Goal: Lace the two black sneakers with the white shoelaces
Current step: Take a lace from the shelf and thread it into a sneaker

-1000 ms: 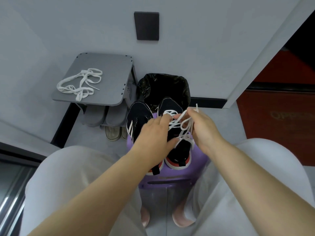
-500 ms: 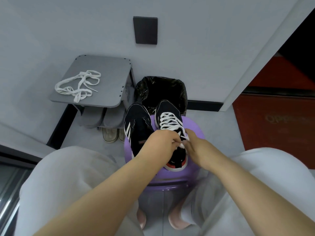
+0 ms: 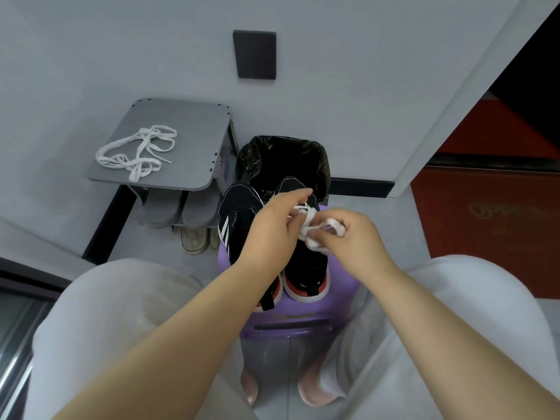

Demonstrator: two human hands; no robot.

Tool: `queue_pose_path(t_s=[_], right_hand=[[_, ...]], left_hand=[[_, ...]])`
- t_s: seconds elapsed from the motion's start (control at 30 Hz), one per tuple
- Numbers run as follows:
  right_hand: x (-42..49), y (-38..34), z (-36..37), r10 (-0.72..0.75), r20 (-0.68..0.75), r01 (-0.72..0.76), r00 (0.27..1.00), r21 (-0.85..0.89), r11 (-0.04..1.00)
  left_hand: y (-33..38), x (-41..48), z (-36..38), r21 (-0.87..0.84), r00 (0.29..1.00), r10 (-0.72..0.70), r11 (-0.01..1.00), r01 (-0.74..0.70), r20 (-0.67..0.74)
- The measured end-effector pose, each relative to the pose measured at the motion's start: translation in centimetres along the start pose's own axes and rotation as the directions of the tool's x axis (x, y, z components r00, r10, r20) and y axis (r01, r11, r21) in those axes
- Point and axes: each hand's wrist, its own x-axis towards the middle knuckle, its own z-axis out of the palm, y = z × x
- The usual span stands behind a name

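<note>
Nearest to us, both forearms reach forward between the knees to the purple stool (image 3: 303, 316), on which the two black sneakers stand side by side, heels toward the person.

Change noted: half a second ago both hands were low on the sneaker under work (image 3: 306, 277), at the top of its lacing, and its white crossings were plain to see. They have since lifted clear of the shoe, carrying the loose part of the white shoelace (image 3: 313, 237) with them. That lace is now a bunched wad between the two hands, above the shoe's throat. The crossings are hidden behind the hands.

We judge that threading on this shoe is finished or nearly so, and that the ends are being gathered or knotted. The blur does not let us confirm which.

Hand pose: the left hand (image 3: 269, 234) pinches the lace between thumb and middle fingers, forefinger stretched forward. The right hand (image 3: 351, 241) is curled round a loop of the same lace, knuckles up. The two are almost touching.

The other sneaker (image 3: 238, 213), just to the left, shows no lace. Behind the stool stands a black-lined bin (image 3: 281, 156). Farther left, the second shoelace (image 3: 136, 153) lies in a loose heap on the grey tabletop (image 3: 188, 140). One shoe of the task therefore remains.
</note>
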Motion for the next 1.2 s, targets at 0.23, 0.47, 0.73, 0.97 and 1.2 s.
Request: queue_pose_path(t_s=[0.23,0.47,0.73,0.97,1.2], right_hand=[[1.1,0.1,2.4,0.119,0.166,-0.064,0.979,-0.3,0.952],[0.2,-0.1,-1.9,0.211,0.104,-0.183,0.972,-0.228,0.956],[0.5,1.2,0.1,0.118,0.052,-0.105,0.992,-0.198,0.974],[0.7,1.1,1.4,0.095,0.12,-0.06,0.988,-0.27,0.961],[1.1,0.8,1.0,0.103,0.126,-0.075,0.987,-0.211,0.975]], left_hand=[[-0.7,-0.6,-0.8,0.162,0.986,0.021,0.986,-0.048,0.162],[-1.5,-0.3,0.3,0.47,0.885,-0.009,0.85,-0.239,0.466],[0.3,0.2,-1.1,0.442,0.877,-0.157,0.895,-0.068,0.454],[-0.6,0.4,-2.8,0.394,0.964,-0.033,0.916,-0.076,0.262],[-1.3,0.0,-2.0,0.503,0.945,-0.115,0.862,-0.057,0.306]])
